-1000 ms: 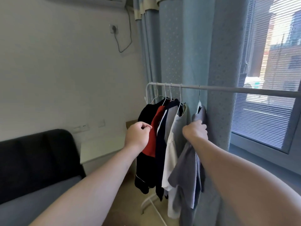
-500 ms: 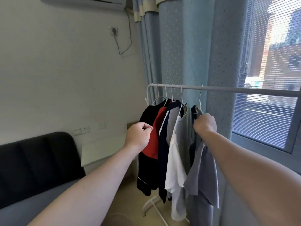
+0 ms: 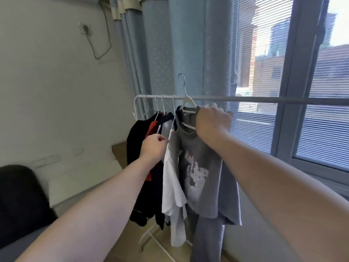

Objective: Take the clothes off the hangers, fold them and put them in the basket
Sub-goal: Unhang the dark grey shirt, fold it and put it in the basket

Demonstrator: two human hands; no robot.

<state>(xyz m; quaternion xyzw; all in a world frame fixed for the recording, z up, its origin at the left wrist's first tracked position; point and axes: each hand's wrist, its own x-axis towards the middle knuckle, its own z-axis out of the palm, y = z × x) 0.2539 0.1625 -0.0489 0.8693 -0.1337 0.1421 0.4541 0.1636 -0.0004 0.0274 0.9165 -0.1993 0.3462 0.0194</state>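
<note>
A grey printed T-shirt [image 3: 202, 167] hangs on a white hanger [image 3: 186, 100] whose hook is lifted above the rail [image 3: 264, 100]. My right hand [image 3: 212, 122] grips the shirt's shoulder and the hanger's right arm. My left hand [image 3: 154, 147] has its fingers curled, with the fingertips at the shoulder of a white shirt [image 3: 172, 186] that hangs on the rail. Further left hang black, red and dark blue garments [image 3: 139, 148] on several hangers. No basket is in view.
Blue curtains [image 3: 170, 53] hang behind the rack, beside a window with blinds [image 3: 264, 53]. A dark sofa [image 3: 17, 201] stands at the lower left next to a white table [image 3: 81, 178]. The rack's white foot [image 3: 151, 239] sits on the beige floor.
My right hand has lifted the grey shirt's hanger off the rail and turned its printed front toward me. My left hand has moved right, from the red garment to the white shirt.
</note>
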